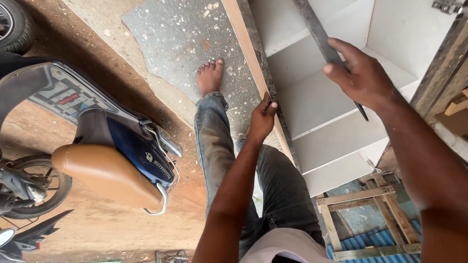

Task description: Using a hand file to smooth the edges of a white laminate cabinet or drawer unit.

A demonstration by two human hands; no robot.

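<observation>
A big white cabinet [336, 112] lies on its side off to the person's right, its wood-coloured edge [253, 63] facing them, with a dark-blue scooter [112, 146] and its tan seat parked well apart on the dirt to the left. The right hand [363, 78] is closed around a long dark flat bar [317, 34] that slants across the cabinet's open shelves. The left hand [263, 119] pinches the cabinet's front edge with curled fingers, just above the knee of the jeans [219, 146].
</observation>
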